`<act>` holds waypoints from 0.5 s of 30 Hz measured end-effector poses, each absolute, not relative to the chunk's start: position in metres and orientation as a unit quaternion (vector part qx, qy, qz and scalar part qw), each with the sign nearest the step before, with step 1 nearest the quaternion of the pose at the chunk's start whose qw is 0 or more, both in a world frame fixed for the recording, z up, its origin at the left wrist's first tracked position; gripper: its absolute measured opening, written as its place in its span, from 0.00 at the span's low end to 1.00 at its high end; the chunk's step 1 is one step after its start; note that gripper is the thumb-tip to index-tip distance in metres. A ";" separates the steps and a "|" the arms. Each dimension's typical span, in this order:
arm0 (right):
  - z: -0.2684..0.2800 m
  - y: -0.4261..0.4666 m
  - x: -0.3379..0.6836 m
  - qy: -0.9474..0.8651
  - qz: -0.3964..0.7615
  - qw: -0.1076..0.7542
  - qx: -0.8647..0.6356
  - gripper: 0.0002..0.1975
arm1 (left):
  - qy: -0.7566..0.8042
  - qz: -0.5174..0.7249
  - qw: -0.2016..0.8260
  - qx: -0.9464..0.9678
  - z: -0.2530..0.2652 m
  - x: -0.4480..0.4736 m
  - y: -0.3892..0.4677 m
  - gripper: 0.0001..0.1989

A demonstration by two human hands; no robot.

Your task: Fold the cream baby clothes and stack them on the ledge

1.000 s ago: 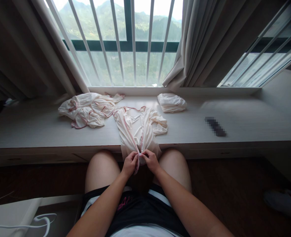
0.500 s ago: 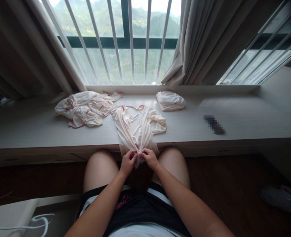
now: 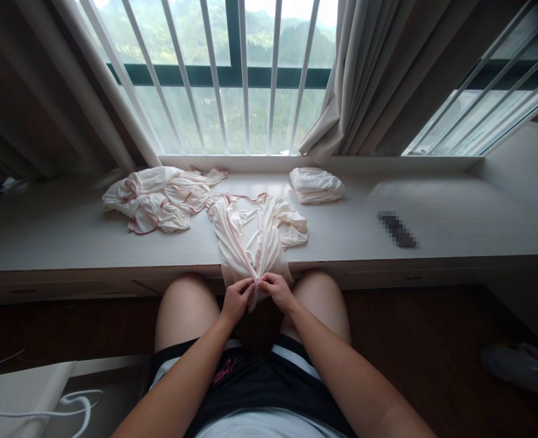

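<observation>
A cream shirt with pink trim (image 3: 271,249) lies spread over the front edge of the white ledge, its lower part hanging down between my knees. My left hand (image 3: 238,298) pinches one front edge of it. Close against it, my right hand (image 3: 274,291) pinches the other edge, so the two pink-trimmed borders meet at my fingertips. Any button or fastener there is too small to make out. Left of the shirt rests a crumpled cream garment with pink trim (image 3: 162,198). Behind it to the right sits a folded white cloth (image 3: 317,185).
The white ledge (image 3: 45,237) runs beneath a barred window with grey curtains (image 3: 369,79). A blurred dark object (image 3: 397,230) lies on its right part. At lower left, a white cable (image 3: 84,407) crosses a pale surface; a plastic bag (image 3: 520,368) is on the floor at right.
Both hands keep their pinch on the shirt at the same spot, with barely any finger movement. The camera view has shifted very slightly.
</observation>
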State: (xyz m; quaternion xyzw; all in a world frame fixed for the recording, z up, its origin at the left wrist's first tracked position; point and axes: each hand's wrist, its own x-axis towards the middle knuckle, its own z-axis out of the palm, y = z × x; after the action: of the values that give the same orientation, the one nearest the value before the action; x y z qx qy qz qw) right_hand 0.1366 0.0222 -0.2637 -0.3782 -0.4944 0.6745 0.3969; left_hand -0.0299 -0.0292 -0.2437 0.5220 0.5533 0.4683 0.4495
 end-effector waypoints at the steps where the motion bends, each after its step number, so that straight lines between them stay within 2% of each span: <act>1: -0.264 0.022 0.137 -0.491 0.678 0.398 -0.374 0.20 | 0.554 0.468 0.453 0.519 -0.244 -0.030 -0.029 0.18; 6: -0.261 0.021 0.136 -0.482 0.686 0.398 -0.372 0.19 | 0.560 0.473 0.455 0.506 -0.246 -0.030 -0.029 0.18; 15: -0.254 0.017 0.131 -0.471 0.682 0.415 -0.376 0.17 | 0.572 0.512 0.393 0.506 -0.236 -0.030 -0.025 0.15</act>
State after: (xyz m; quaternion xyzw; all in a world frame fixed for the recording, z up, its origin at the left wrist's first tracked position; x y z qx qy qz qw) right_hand 0.1311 0.0172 -0.2543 -0.3758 -0.4705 0.6818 0.4153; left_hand -0.0300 -0.0251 -0.2364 0.5056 0.5725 0.5121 0.3929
